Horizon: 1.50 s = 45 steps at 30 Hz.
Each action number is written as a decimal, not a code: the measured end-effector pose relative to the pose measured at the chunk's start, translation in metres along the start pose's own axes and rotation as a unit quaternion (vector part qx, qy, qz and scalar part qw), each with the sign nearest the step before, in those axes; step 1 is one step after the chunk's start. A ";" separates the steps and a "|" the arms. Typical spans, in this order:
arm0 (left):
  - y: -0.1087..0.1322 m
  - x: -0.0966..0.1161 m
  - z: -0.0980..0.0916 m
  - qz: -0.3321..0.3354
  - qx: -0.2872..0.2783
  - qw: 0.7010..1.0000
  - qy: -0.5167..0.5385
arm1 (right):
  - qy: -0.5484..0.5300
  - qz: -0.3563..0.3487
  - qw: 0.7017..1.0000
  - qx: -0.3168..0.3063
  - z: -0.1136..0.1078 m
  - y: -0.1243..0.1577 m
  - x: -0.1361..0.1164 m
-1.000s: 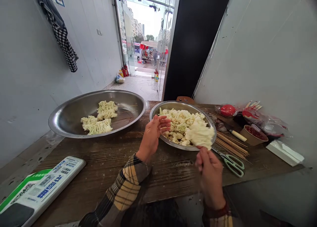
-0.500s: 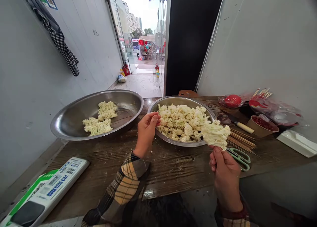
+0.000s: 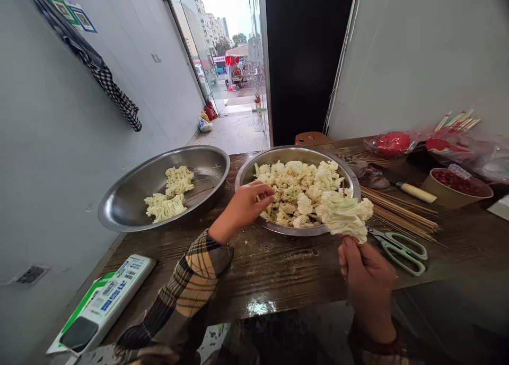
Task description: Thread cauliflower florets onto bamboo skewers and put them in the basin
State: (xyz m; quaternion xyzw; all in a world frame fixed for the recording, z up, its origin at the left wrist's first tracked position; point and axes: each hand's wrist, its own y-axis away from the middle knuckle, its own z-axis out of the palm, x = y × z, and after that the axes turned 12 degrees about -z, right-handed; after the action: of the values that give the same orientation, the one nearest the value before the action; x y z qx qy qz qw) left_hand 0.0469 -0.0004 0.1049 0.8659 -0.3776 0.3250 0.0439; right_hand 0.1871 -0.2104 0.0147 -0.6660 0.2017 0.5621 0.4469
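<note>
My right hand [image 3: 368, 280] is closed round the lower end of a skewer that carries a bunch of cauliflower pieces [image 3: 345, 214], held just in front of the right steel bowl [image 3: 353, 182]. That bowl is heaped with loose cauliflower florets [image 3: 296, 187]. My left hand [image 3: 248, 205] reaches over the bowl's near left rim, its fingers curled and pinching at a floret. A wider steel bowl [image 3: 131, 190] to the left holds a few skewered cauliflower bunches [image 3: 169, 198].
Green-handled scissors [image 3: 401, 246] and a bundle of bamboo skewers [image 3: 401, 214] lie right of the bowl. Behind them are a knife [image 3: 415, 191], a paper cup of red stuff [image 3: 455, 187] and plastic bags [image 3: 397, 142]. A green-white box [image 3: 105, 301] sits at the table's near left corner. Walls close both sides.
My left hand moved from the bowl's rim onto the florets. My right hand shifted right with the cauliflower skewer. The camera turned left and tilted.
</note>
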 end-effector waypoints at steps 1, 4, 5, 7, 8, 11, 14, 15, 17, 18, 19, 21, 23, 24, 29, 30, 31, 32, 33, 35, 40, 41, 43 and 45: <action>-0.003 0.003 0.002 0.012 -0.027 0.999 -0.033 | 0.003 -0.003 1.000 -0.004 0.000 -0.001 -0.001; -0.014 0.009 0.011 0.025 -0.084 0.986 -0.142 | 0.013 -0.007 1.000 -0.010 -0.002 -0.004 -0.003; -0.017 0.011 0.015 0.022 -0.099 0.978 -0.181 | 0.014 -0.009 1.000 -0.011 -0.003 -0.006 -0.003; -0.023 0.013 0.021 0.009 -0.128 0.960 -0.250 | 0.015 -0.009 1.000 -0.005 -0.004 -0.009 -0.002; -0.026 0.014 0.024 0.001 -0.141 0.951 -0.274 | 0.014 -0.006 1.000 -0.003 -0.005 -0.010 -0.001; -0.030 0.014 0.031 -0.019 -0.158 0.940 -0.303 | 0.010 0.012 1.000 -0.004 -0.007 -0.014 0.003; -0.034 0.012 0.038 -0.029 -0.153 0.945 -0.287 | 0.006 0.031 0.999 -0.005 -0.008 -0.017 0.008; -0.034 0.010 0.040 -0.029 -0.151 0.949 -0.275 | 0.004 0.036 0.999 -0.004 -0.008 -0.018 0.010; -0.036 0.008 0.043 -0.027 -0.147 0.958 -0.246 | -0.002 0.041 0.999 0.003 -0.008 -0.020 0.012; -0.037 0.008 0.044 -0.024 -0.147 0.962 -0.228 | -0.005 0.044 0.999 0.005 -0.009 -0.021 0.013; -0.038 0.007 0.045 -0.020 -0.147 0.967 -0.208 | -0.008 0.045 0.999 0.006 -0.010 -0.022 0.013; -0.038 0.008 0.044 -0.020 -0.149 0.975 -0.161 | -0.012 0.045 0.999 0.005 -0.012 -0.024 0.013; -0.038 0.009 0.040 -0.041 -0.148 0.983 -0.103 | -0.015 0.045 0.999 0.003 -0.016 -0.026 0.013; -0.037 0.010 0.037 -0.056 -0.144 0.986 -0.067 | -0.018 0.047 0.999 0.005 -0.017 -0.027 0.012; -0.029 0.014 0.020 -0.103 -0.106 0.981 0.124 | -0.038 0.052 0.998 -0.001 -0.023 -0.030 0.012; -0.026 0.015 0.017 -0.106 -0.091 0.979 0.150 | -0.043 0.054 0.998 -0.003 -0.024 -0.030 0.012; -0.023 0.015 0.015 -0.109 -0.075 0.976 0.175 | -0.045 0.056 0.997 -0.002 -0.024 -0.030 0.012; -0.021 0.016 0.013 -0.110 -0.058 0.972 0.201 | -0.046 0.058 0.997 -0.001 -0.024 -0.031 0.012; -0.018 0.016 0.012 -0.111 -0.044 0.966 0.230 | -0.043 0.059 0.997 -0.001 -0.024 -0.031 0.012; -0.014 0.017 0.011 -0.115 -0.023 0.952 0.282 | -0.037 0.062 0.997 -0.003 -0.024 -0.031 0.013; -0.014 0.016 0.016 -0.105 -0.004 0.947 0.303 | -0.067 0.084 0.994 0.021 -0.021 -0.034 0.023; -0.014 0.016 0.017 -0.096 -0.010 0.952 0.289 | -0.078 0.086 0.993 0.024 -0.020 -0.035 0.025; -0.015 0.019 0.019 -0.070 -0.030 0.966 0.248 | -0.101 0.090 0.990 0.027 -0.017 -0.037 0.028; -0.014 0.023 0.019 -0.042 -0.050 0.977 0.202 | -0.128 0.094 0.987 0.030 -0.014 -0.041 0.027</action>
State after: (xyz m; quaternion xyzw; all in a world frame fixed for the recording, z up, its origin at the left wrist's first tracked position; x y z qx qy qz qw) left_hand 0.0776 -0.0107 0.1061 0.7946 -0.3397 0.4714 0.1763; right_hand 0.2341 -0.1943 0.0046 -0.5532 0.2210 0.6759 0.4340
